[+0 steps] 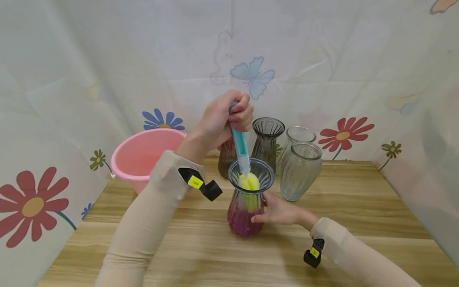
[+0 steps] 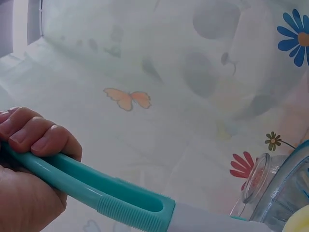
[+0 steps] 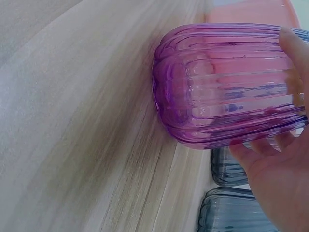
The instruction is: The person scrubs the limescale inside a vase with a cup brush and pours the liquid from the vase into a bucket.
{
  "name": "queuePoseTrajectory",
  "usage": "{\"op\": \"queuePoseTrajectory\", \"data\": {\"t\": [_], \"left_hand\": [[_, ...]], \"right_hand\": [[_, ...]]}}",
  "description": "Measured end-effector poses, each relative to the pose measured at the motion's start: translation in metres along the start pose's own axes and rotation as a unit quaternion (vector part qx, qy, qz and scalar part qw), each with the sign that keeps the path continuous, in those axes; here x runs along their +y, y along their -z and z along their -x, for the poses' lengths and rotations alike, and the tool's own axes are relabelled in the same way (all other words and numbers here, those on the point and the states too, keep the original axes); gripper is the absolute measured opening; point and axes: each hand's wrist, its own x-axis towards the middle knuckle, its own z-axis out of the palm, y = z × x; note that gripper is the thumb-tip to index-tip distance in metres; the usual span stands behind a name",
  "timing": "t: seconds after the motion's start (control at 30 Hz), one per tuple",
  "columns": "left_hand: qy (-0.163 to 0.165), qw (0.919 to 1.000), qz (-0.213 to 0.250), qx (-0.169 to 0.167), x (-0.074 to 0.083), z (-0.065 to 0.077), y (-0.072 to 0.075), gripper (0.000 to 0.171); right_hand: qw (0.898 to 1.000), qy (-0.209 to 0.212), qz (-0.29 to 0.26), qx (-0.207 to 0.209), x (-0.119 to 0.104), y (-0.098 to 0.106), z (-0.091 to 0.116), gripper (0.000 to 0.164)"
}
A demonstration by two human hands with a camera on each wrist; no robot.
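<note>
In the head view my left hand (image 1: 224, 117) grips the teal handle of a sponge brush (image 1: 239, 141). The brush points down through the mouth of a ribbed glass vase (image 1: 244, 223), purple at the base and bluish at the rim. Its yellow sponge head (image 1: 249, 182) is inside the vase. My right hand (image 1: 279, 211) holds the vase's side, with thumb and fingers around its body. Seen from the left wrist, the fingers (image 2: 41, 133) wrap the handle's end. The right wrist view shows the purple vase body (image 3: 231, 87) close up in the right hand (image 3: 277, 179).
Behind the held vase stand a reddish-brown vase (image 1: 226, 159), a dark grey vase (image 1: 265, 147) and two clear vases, the nearer clear vase (image 1: 299, 175) at the right. A pink bucket (image 1: 138, 181) is at the left on the wooden table (image 1: 340, 199). Patterned sheeting (image 1: 172, 52) encloses the table.
</note>
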Motion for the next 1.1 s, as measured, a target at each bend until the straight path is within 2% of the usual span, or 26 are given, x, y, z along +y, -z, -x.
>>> {"op": "queuePoseTrajectory", "data": {"t": [0.1,0.3,0.57,0.8,1.03,1.1], "left_hand": [[-0.009,0.9998,-0.008,0.019,0.007,0.001,-0.003,0.038],[-0.028,0.9965,0.01,0.078,0.015,0.006,-0.002,0.039],[-0.051,0.9822,0.066,0.168,0.023,0.016,0.004,0.041],[-0.075,0.9781,0.069,0.181,0.033,0.023,0.004,0.042],[-0.097,0.9762,0.089,0.172,0.044,0.029,0.003,0.041],[-0.106,0.9772,0.076,0.168,0.044,0.032,0.003,0.04]], "right_hand": [[1.0,-0.002,0.006,0.003,0.0,-0.002,0.0,0.071],[1.0,-0.003,0.001,0.004,-0.004,-0.004,0.0,0.072],[1.0,-0.007,-0.006,0.003,-0.005,-0.006,0.001,0.077],[1.0,-0.018,-0.007,0.012,-0.003,-0.007,0.004,0.079],[0.999,-0.015,-0.023,0.017,-0.002,-0.005,0.006,0.081],[0.999,-0.011,-0.026,0.018,-0.002,-0.006,0.006,0.081]]}}
